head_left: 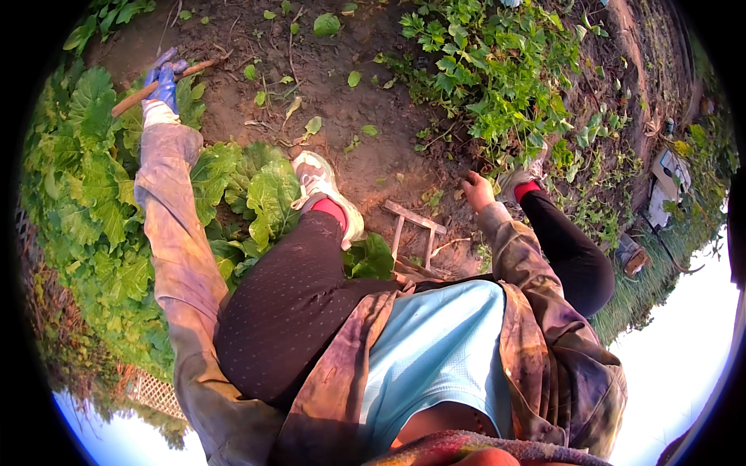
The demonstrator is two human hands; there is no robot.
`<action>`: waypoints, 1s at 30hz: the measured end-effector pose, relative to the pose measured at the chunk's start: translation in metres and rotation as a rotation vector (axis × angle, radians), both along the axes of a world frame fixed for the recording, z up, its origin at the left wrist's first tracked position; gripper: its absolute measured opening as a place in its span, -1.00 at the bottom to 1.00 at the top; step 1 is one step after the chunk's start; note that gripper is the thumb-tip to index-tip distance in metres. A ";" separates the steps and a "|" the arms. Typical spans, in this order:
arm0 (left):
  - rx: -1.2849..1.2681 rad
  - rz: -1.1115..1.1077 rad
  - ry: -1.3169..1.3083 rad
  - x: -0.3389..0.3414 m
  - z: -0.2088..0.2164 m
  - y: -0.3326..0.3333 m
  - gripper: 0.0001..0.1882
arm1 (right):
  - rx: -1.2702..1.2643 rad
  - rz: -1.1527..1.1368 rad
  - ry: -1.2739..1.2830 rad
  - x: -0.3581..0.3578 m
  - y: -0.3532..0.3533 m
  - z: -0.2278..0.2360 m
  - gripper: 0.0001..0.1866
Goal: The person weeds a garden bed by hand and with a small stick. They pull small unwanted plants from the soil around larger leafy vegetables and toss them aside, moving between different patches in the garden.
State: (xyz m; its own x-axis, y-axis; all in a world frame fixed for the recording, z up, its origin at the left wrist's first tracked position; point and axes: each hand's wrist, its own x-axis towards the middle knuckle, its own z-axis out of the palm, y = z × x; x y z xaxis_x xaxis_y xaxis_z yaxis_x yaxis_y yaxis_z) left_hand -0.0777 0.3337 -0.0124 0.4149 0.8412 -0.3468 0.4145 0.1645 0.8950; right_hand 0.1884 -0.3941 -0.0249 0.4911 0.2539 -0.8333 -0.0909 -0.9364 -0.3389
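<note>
My left hand (165,81), in a blue glove with a whitish cuff, is closed around a brown wooden stick (134,101). It is stretched out at the far left, over bare soil beside broad-leaved green plants (93,186). The stick slants up to the right, and its far end is hard to make out against the soil. My bare right hand (477,191) is low between my feet, close to the right shoe (510,182) and below a leafy green plant (497,78). Its fingers are curled in; what they hold, if anything, is hidden.
Under me stands a small wooden stool frame (416,217). My left shoe (315,182) is on the soil (373,109) against large leaves. Fallen leaves and twigs lie ahead. At the right are a white box-like object (670,175) and a dark curved hose or cord (674,252).
</note>
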 end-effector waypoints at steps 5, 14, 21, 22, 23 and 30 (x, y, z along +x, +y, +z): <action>0.030 -0.025 -0.126 0.032 0.011 -0.061 -0.70 | -0.230 0.572 -0.457 0.019 0.050 0.027 -0.69; 0.137 0.014 -0.262 0.001 0.124 -0.049 -0.67 | -0.510 0.846 -0.460 0.050 0.044 -0.043 -0.77; 0.137 0.089 -0.219 -0.007 0.190 -0.119 -0.68 | -0.515 0.827 -0.515 0.049 0.033 -0.054 -0.55; 0.133 0.116 -0.238 -0.015 0.187 -0.129 -0.67 | -0.438 0.825 -0.524 0.051 0.035 -0.047 -0.49; 0.127 0.138 -0.258 -0.020 0.184 -0.136 -0.66 | -0.448 0.792 -0.469 0.053 0.040 -0.043 -0.47; 0.230 0.208 -0.397 -0.012 0.148 -0.114 -0.64 | -0.523 0.741 -0.249 0.058 0.052 -0.022 -0.39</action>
State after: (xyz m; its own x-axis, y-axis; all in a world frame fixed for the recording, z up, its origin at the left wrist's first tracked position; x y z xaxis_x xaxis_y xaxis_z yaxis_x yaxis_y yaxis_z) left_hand -0.0894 0.2197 0.1359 0.2928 0.9561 0.0076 0.0141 -0.0123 0.9998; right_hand 0.2466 -0.3420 -0.0469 0.5339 0.1964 -0.8224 0.6081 -0.7651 0.2120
